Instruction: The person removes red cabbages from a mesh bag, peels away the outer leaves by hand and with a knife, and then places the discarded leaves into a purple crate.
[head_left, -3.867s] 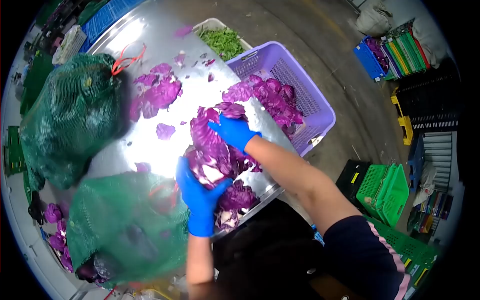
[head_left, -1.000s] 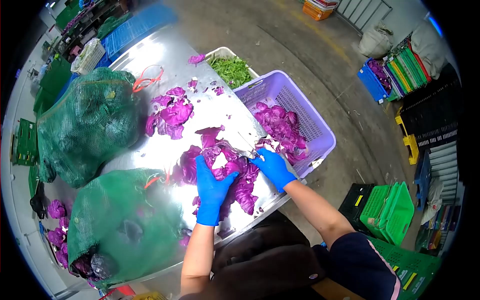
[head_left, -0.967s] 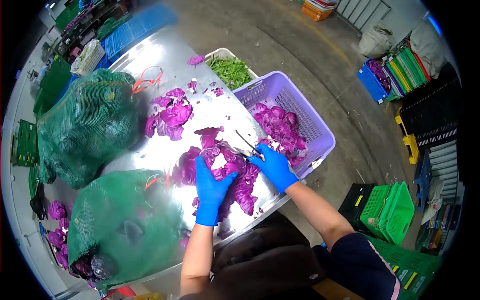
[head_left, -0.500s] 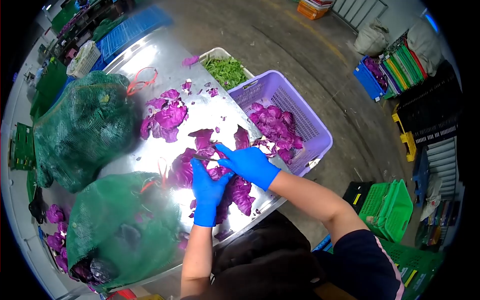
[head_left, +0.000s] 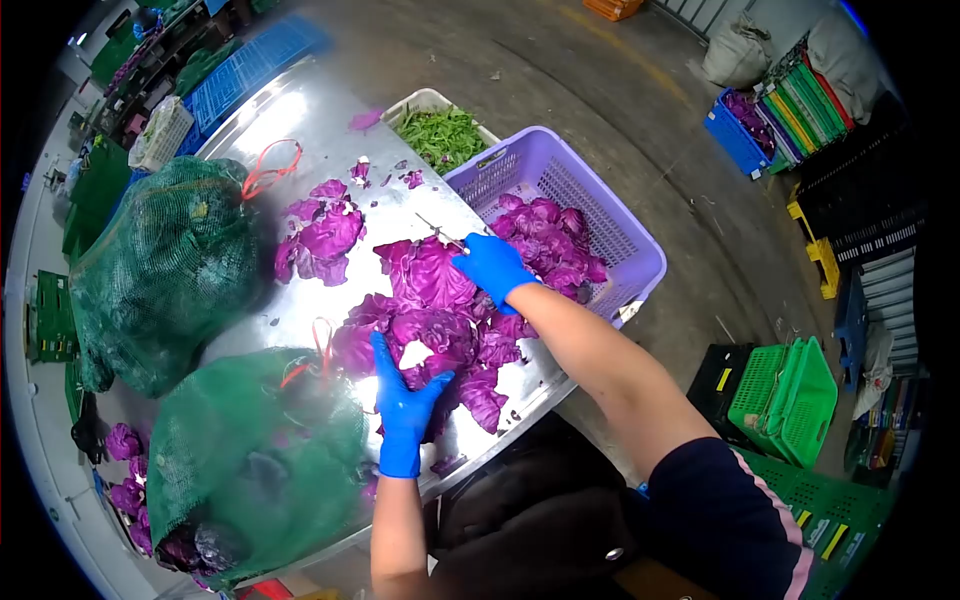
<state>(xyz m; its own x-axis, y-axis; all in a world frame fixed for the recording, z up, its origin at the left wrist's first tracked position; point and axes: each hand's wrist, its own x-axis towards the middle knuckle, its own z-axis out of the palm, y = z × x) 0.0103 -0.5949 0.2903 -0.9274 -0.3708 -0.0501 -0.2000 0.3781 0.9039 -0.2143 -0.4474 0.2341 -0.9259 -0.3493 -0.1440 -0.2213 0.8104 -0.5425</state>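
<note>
The left hand (head_left: 402, 408)'s fingers are spread apart against the cabbage (head_left: 445, 332), which sits on the tabletop (head_left: 395, 205) between them and the right hand (head_left: 494, 272). The right fingers are closed around a knife (head_left: 439, 232), its blade jutting beyond them. Just left of those fingers lies a leaf (head_left: 425, 272); to their right, a basket (head_left: 648, 255); left of the left fingers, a bag (head_left: 255, 425).

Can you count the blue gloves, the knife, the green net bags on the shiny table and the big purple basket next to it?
Blue gloves: 2
Knife: 1
Green mesh bags: 2
Purple plastic basket: 1
Total: 6
</note>
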